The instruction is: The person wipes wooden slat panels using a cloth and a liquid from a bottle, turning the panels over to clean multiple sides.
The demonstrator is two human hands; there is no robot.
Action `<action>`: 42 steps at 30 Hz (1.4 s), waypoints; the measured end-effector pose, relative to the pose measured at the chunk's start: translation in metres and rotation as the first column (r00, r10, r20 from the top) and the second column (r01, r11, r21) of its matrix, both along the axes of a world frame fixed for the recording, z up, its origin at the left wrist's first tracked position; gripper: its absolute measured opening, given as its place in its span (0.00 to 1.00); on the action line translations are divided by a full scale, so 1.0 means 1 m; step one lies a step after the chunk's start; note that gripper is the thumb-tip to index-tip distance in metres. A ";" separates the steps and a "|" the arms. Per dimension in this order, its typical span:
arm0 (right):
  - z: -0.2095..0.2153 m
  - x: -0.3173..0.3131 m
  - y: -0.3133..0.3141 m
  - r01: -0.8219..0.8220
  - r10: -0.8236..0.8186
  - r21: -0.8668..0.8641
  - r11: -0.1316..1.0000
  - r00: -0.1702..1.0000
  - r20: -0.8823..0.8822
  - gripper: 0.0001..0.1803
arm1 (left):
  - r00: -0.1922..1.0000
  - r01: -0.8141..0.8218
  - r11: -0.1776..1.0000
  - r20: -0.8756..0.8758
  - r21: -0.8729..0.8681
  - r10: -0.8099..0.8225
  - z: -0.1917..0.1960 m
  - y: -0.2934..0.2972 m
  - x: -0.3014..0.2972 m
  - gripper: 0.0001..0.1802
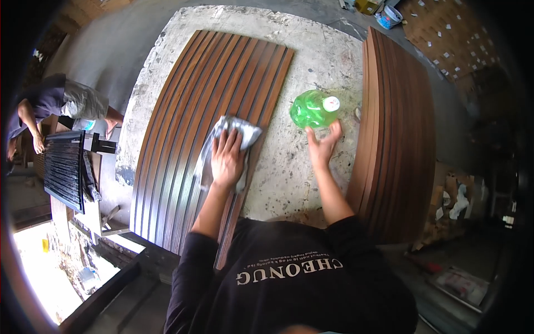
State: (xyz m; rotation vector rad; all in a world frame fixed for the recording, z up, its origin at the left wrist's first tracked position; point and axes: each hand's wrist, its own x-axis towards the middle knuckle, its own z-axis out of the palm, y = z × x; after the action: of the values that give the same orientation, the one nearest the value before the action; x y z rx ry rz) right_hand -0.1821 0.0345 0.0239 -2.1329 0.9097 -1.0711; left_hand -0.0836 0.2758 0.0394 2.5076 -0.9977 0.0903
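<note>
Rough concrete forms the table (289, 167) bearing a brown slatted panel (183, 139). On the panel, the left hand (227, 158) presses flat on a grey cloth (228, 142). Right of the panel, the right hand (324, 146), fingers spread and holding nothing, touches a green bottle (312, 109). Beyond, stacked panels (397, 133) lie.

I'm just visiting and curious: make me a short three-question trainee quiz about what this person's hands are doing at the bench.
1. True or false: the left hand presses a grey cloth onto the ribbed brown panel.
2. Which thing is the right hand reaching for? A) a hammer B) the green bottle C) a paint brush
3. Fill in: a stack of brown panels lies on the person's ____ side.

Key: 1 true; 2 B; 3 right.
</note>
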 end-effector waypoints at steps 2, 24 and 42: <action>-0.023 -0.024 0.037 -0.067 0.066 0.019 0.998 0.997 0.035 0.34 | 0.999 -0.019 0.999 0.028 -0.030 0.020 0.000 -0.006 0.009 0.25; 0.001 0.084 0.038 -0.537 0.439 -0.044 0.842 0.731 -0.523 0.32 | 0.998 0.034 0.990 -0.061 0.135 -0.026 -0.002 0.002 0.004 0.26; -0.005 0.083 0.031 -0.532 0.481 0.001 0.847 0.765 -0.428 0.32 | 0.992 0.044 0.977 -0.121 0.209 -0.019 -0.006 0.053 -0.038 0.25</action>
State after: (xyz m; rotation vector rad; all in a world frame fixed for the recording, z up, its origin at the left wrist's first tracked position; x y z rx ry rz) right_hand -0.0993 0.0652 0.0194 -2.5563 0.3808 -0.4066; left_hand -0.1213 0.3286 0.0338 2.6499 -1.0457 -0.1818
